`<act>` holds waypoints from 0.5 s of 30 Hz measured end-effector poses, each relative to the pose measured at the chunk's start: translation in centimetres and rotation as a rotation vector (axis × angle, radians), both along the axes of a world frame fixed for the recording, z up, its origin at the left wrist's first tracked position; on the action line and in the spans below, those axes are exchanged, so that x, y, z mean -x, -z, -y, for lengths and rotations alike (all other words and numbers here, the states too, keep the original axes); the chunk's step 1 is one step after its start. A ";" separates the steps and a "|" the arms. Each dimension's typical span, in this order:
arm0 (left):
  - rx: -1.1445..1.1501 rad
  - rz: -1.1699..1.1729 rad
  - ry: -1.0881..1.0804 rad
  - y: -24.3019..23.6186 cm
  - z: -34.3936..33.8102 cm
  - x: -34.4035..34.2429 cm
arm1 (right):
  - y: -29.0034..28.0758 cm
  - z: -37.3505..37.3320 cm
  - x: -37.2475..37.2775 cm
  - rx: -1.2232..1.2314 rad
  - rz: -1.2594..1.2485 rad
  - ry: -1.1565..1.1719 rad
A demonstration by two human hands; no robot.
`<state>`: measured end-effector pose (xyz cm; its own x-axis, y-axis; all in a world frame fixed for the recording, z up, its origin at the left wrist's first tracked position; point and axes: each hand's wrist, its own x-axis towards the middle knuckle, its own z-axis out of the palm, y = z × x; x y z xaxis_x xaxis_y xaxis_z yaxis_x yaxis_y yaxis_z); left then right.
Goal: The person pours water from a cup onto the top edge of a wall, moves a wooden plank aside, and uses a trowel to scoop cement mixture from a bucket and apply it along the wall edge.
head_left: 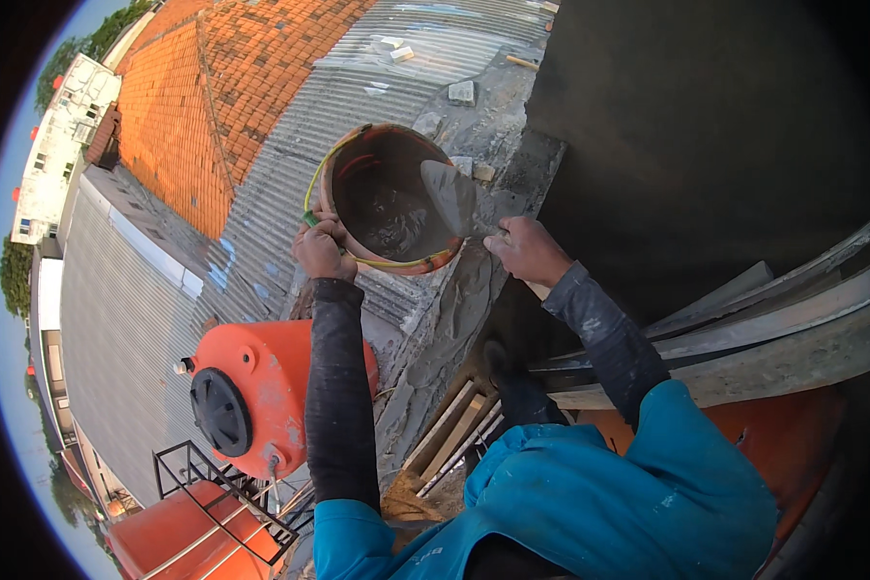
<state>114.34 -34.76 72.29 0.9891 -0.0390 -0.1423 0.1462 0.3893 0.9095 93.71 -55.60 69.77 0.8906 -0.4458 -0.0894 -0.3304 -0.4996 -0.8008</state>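
My left hand (324,249) is closed around the green grip of a yellow handle (315,182) on a round orange-brown bucket (372,158). The bucket is tilted so that its mouth faces me, and wet grey mortar (396,227) lies in its bottom. Closed on a trowel, my right hand (530,253) is just right of the bucket's rim. The trowel's grey, mortar-coated blade (447,196) reaches over that rim into the bucket's mouth. My fingers hide most of the trowel's handle.
A mortar-smeared wall top (445,329) runs below the bucket, with broken blocks (462,94) farther along. Corrugated roofing (290,193) spreads to the left. An orange water tank (275,387) stands beside my left forearm. Long curved boards (773,333) lie right, by a dark grey wall (706,126).
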 end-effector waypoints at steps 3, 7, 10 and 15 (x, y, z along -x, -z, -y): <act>-0.018 0.015 0.019 0.5 0.3 0.2 | 1.2 1.4 0.7 -0.084 -0.073 0.138; -0.051 -0.009 -0.005 2.2 -2.2 -0.5 | 2.5 2.2 0.5 -0.342 -0.185 0.253; -0.076 -0.024 -0.012 2.1 -3.4 -0.6 | 6.3 2.9 -0.3 -0.380 -0.005 0.416; -0.091 -0.061 0.012 2.9 -7.1 -1.0 | 8.0 3.8 -1.9 -0.967 0.214 0.621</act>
